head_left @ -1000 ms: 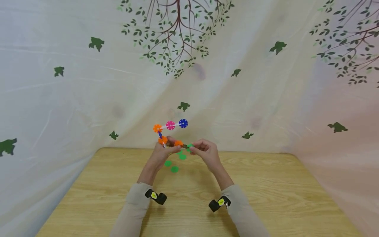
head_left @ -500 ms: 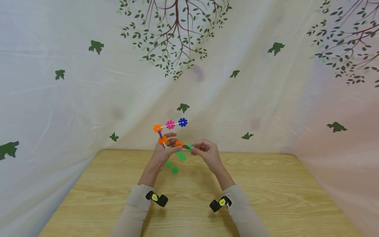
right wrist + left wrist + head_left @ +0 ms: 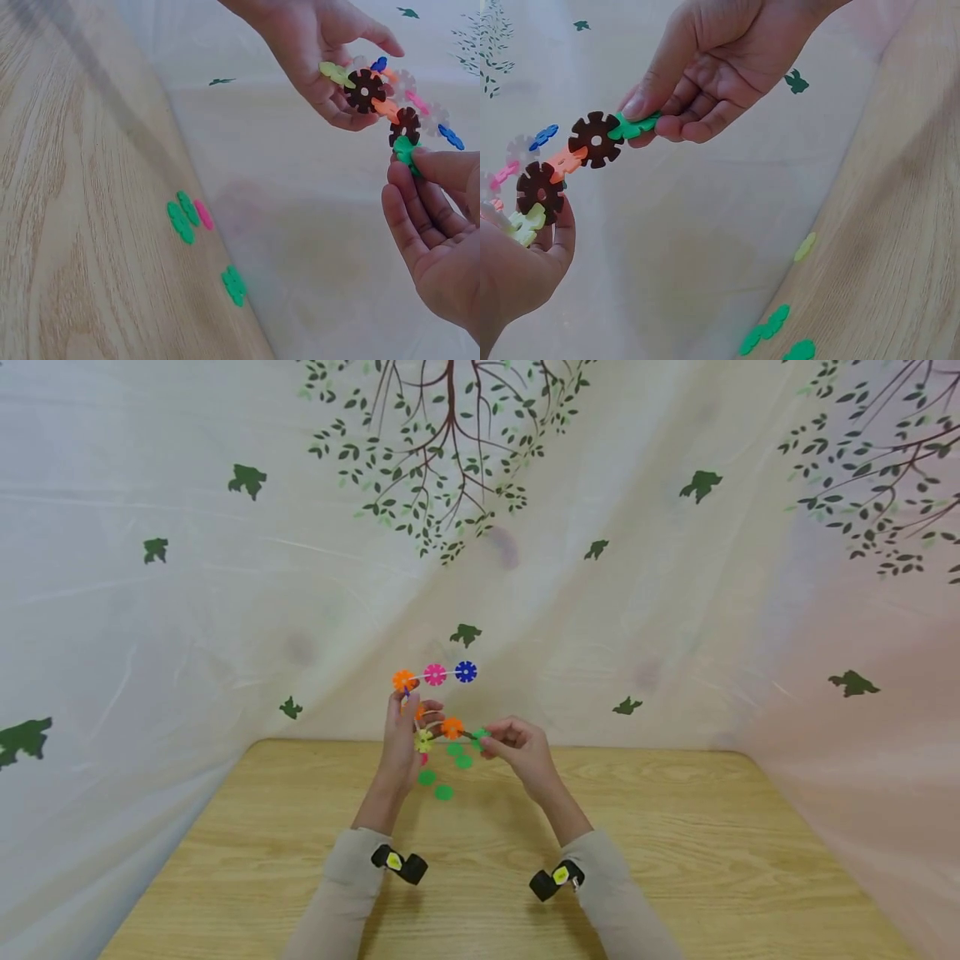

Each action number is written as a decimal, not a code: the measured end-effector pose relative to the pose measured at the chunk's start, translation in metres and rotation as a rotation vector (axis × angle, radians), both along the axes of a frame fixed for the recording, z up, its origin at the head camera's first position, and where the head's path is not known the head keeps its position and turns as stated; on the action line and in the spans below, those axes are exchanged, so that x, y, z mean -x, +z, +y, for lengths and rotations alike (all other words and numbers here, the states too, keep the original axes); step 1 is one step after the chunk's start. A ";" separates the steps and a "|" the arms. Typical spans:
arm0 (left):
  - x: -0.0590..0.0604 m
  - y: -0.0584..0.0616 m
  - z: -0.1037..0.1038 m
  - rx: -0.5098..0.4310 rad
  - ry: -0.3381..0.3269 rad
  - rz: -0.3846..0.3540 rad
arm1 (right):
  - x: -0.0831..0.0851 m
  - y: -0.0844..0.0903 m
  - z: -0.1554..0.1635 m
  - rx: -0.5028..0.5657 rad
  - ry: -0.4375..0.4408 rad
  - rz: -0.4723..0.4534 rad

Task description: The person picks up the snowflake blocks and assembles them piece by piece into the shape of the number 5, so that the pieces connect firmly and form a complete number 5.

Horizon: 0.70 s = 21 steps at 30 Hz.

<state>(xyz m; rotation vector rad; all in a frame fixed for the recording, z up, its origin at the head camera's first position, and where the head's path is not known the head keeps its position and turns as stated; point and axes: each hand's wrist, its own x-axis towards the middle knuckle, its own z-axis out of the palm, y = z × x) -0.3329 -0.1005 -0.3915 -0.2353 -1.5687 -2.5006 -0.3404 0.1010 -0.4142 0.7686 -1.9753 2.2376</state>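
While the left hand cradled the snowflake-disc chain at its 9 o'clock end, the right hand pinched the green disc at 3 o'clock, long axis level, above the bench.

The snowflake disc chain I hold looks like smooth, matt plastic. My table is pale wood with visible grain and a slight sheen. The backdrop sheet looks like thin, creased, leaf-printed cloth.
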 end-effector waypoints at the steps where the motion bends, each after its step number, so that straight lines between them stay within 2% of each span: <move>1: 0.000 0.000 -0.001 -0.013 -0.001 0.009 | 0.000 0.000 0.000 0.002 0.000 -0.006; 9: 0.002 0.002 -0.007 -0.064 -0.006 0.046 | 0.002 0.001 -0.001 -0.017 -0.041 -0.029; 14: 0.002 0.003 -0.009 -0.108 -0.030 0.033 | 0.005 0.004 0.004 -0.026 -0.066 -0.055; 21: 0.001 -0.001 -0.009 -0.058 -0.008 0.000 | -0.004 0.019 0.013 -0.066 -0.105 -0.092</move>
